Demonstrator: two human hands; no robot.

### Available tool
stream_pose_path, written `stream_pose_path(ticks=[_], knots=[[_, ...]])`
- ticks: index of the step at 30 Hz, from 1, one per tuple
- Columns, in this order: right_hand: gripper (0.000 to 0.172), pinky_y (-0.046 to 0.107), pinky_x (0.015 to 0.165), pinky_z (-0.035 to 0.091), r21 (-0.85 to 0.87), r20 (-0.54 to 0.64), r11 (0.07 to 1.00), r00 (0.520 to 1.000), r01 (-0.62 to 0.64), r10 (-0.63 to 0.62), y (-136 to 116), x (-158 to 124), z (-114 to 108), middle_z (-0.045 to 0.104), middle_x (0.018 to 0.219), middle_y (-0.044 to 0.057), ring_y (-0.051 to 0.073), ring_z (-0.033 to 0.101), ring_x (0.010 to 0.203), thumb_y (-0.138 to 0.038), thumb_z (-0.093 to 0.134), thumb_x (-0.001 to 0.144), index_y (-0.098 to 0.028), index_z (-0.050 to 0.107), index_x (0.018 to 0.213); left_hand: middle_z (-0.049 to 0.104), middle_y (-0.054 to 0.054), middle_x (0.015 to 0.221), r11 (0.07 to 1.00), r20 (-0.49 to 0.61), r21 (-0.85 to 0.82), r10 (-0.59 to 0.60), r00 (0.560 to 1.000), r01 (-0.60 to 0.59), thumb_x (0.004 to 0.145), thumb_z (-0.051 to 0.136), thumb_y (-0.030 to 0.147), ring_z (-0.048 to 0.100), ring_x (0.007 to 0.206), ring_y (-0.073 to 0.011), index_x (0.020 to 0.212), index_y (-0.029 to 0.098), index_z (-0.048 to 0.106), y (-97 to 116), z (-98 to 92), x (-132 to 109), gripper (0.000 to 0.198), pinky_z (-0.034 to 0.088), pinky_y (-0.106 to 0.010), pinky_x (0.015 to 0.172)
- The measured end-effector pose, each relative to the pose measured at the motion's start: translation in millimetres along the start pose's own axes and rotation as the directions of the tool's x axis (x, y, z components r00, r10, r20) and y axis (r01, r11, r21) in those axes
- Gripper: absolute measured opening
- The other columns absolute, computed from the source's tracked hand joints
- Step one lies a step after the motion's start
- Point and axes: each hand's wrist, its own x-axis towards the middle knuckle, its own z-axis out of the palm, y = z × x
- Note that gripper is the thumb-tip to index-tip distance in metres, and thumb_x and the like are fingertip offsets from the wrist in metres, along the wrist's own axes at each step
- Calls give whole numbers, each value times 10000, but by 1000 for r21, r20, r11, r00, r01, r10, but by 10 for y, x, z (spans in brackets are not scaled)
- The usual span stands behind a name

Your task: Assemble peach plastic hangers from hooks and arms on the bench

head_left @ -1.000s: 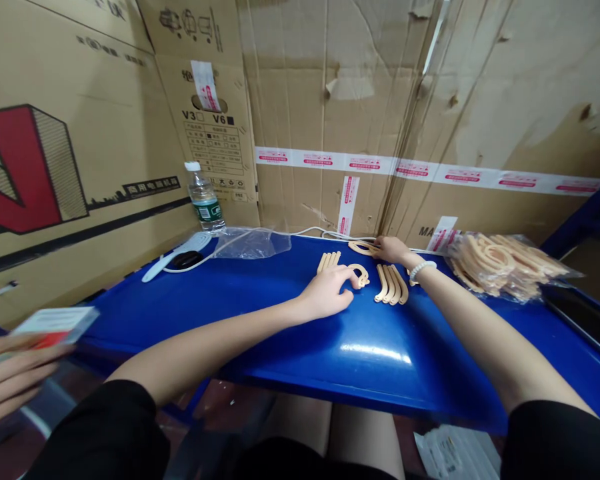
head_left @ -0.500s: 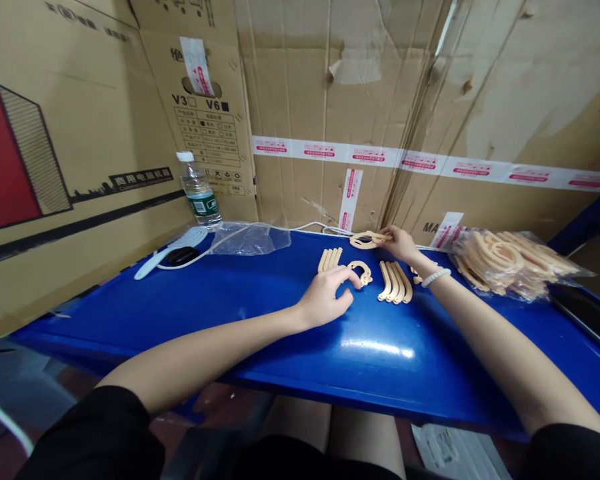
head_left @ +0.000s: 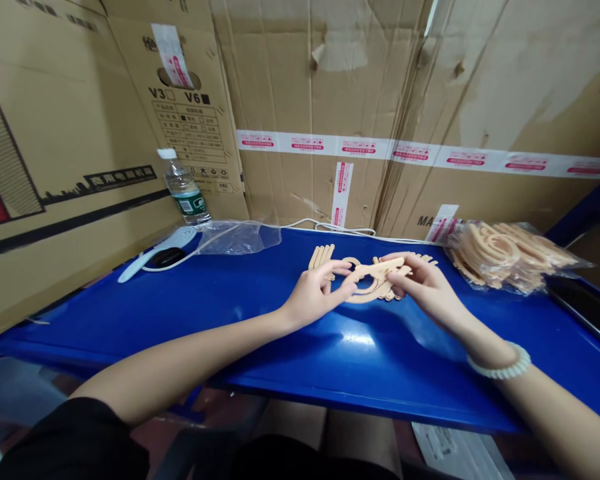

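Tan and probably light, stiff and easily snapped if twisted, a piece (head_left: 379, 269) is held right of the frame's centre above the blue tabletop (head_left: 220, 280), left hand (head_left: 311, 299) pinching its loop, right hand (head_left: 429, 289) its other end, both sensible holds.

A smooth, matt curved piece (head_left: 380, 271) with the look of pale wood shows against a glossy blue tabletop (head_left: 260, 363), its near side catching a bright patch of light. Far left, a clear plastic bottle (head_left: 186, 190) gleams beside a thin, shiny, crumpled plastic sheet (head_left: 243, 240); at right lies a glossy, wrinkled see-through bag (head_left: 515, 257). Matt brown cardboard (head_left: 300, 80), creased and torn, lines the far side, crossed by smooth printed tape (head_left: 280, 143).
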Motion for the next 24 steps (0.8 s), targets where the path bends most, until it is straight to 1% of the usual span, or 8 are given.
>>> stream_pose_path(ticks=[3, 5, 8, 10, 13, 17, 21, 24], knots=[[369, 260, 558, 480, 1, 65, 1000, 998, 12, -12, 24, -63, 151, 604, 713, -20, 122, 533, 585, -449, 775, 827, -187, 680, 1069, 690, 9, 783, 997, 59, 71, -18, 998, 14, 814, 744, 324, 379, 471, -52, 1184, 155, 695, -29, 42, -36, 410, 309, -206, 485], [375, 263, 555, 485, 15, 87, 1000, 996, -19, 18, 31, -87, 211, 598, 667, -27, 123, 541, 562, -474, 787, 811, -182, 683, 1024, 620, 34, 644, 995, 97, 94, -22, 995, 13, 830, 726, 315, 429, 500, -77, 1091, 148, 725, -53, 55, -50, 310, 321, -203, 497], [367, 289, 582, 523, 31, 99, 996, 992, -83, 80, 34, -106, 227, 634, 669, -7, 127, 568, 541, -505, 802, 786, -180, 679, 904, 680, -2, 710, 999, 122, -10, -48, 991, 50, 885, 660, 334, 546, 554, -107, 987, 140, 701, -86, 56, -55, 222, 397, -203, 511], [373, 304, 596, 543, 31, 91, 995, 992, -93, 90, 29, -106, 199, 670, 718, 22, 134, 591, 542, -525, 806, 773, -179, 672, 815, 723, -32, 793, 991, 103, -101, -76, 992, 86, 914, 624, 365, 579, 535, -109, 966, 140, 661, -104, 46, -45, 234, 438, -208, 496], [385, 300, 580, 539, 0, 63, 994, 992, -109, 108, 17, -95, 134, 677, 701, 31, 153, 614, 553, -543, 806, 766, -184, 674, 801, 735, -48, 812, 987, 37, -138, -75, 996, 80, 945, 585, 378, 573, 480, -92, 907, 141, 625, -118, 6, -1, 244, 459, -209, 484], [349, 238, 503, 437, -44, -38, 990, 991, -131, 129, 46, -85, 81, 640, 655, 3, 121, 534, 534, -512, 806, 785, -189, 681, 818, 729, -53, 782, 983, -77, -178, -64, 995, 50, 956, 567, 377, 575, 474, -94, 922, 135, 613, -121, -80, 107, 249, 469, -211, 489], [319, 213, 498, 389, 41, -151, 994, 983, -99, 105, 115, -84, 105, 639, 735, 11, 120, 519, 612, -486, 828, 770, -194, 713, 827, 719, -39, 724, 981, -132, -193, -29, 991, 3, 934, 590, 388, 612, 525, -121, 1004, 132, 638, -118, -160, 184, 270, 466, -209, 499], [327, 213, 502, 414, 147, -206, 986, 973, -77, 107, 126, -83, 130, 624, 739, 3, 118, 524, 612, -483, 851, 750, -205, 688, 811, 700, -24, 677, 992, -131, -127, 3, 991, -20, 933, 585, 375, 654, 581, -146, 928, 146, 644, -113, -193, 173, 237, 487, -226, 560]])
